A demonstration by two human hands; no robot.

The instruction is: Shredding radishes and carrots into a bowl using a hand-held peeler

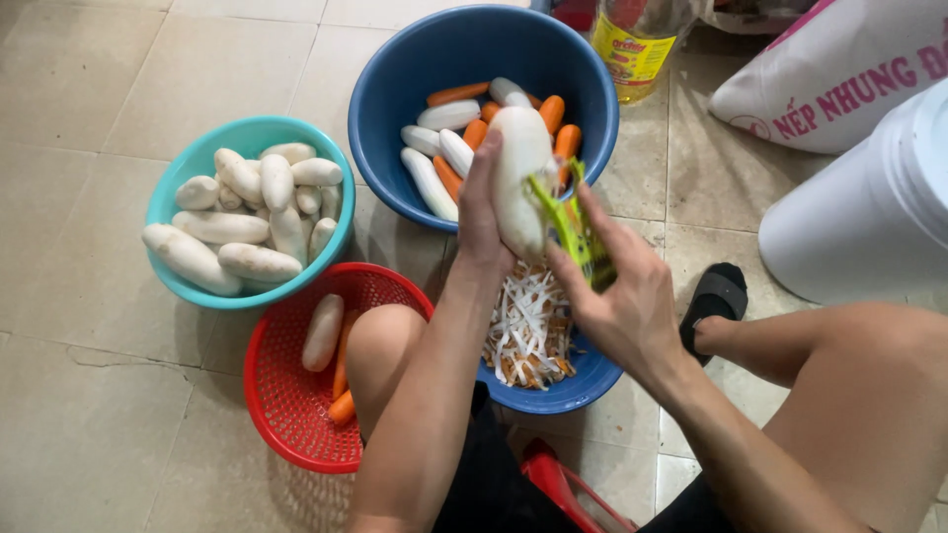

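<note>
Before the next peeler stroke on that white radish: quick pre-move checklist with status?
1. Left hand has a firm grip on the white radish: ok.
2. Right hand holds the green peeler against the radish: ok.
3. Blue bowl of shreds sits under the radish to catch strips: ok.
4. Left fingers clear of the blade path: cannot tell, they wrap behind the radish.
5. Blade free of clogged strips: cannot tell.
6. More stock within reach in the large blue basin: ok.

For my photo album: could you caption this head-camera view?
Left hand holds a white radish while right hand draws a green peeler over it, above a blue bowl of shreds.
</note>
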